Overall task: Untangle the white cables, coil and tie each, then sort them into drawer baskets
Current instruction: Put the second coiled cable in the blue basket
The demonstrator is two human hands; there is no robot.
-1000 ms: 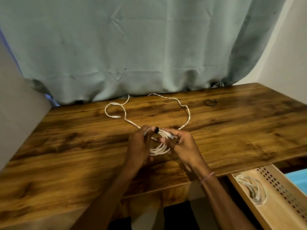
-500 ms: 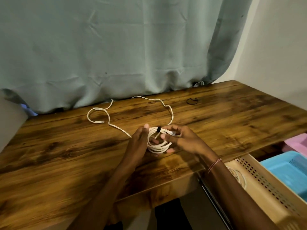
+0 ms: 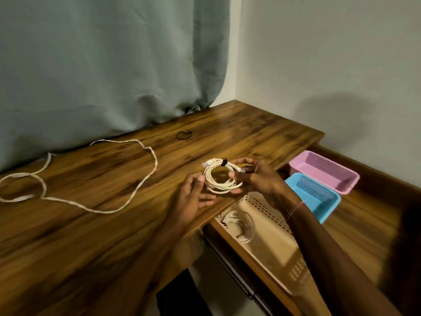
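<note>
Your right hand (image 3: 257, 179) grasps the tied white cable coil (image 3: 218, 189); left hand (image 3: 193, 197) released just beside it. One coil (image 3: 232, 217) already sits in the beige basket (image 3: 273, 247) below your fingers. Remaining: bin this coil; the loose cable (image 3: 100, 211), well left of your fingers on the table (image 3: 250, 133), is uncoiled.

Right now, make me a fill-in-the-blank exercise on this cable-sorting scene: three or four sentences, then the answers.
1. The right hand holds a coiled white cable bound by a ____ tie.
2. Between the beige basket and the pink basket sits the ____ basket.
3. The beige basket holds ____ coiled cable.
4. The loose white cable lies on the wooden table to the ____ of the left hand.
Answers: black, blue, one, left.
</note>
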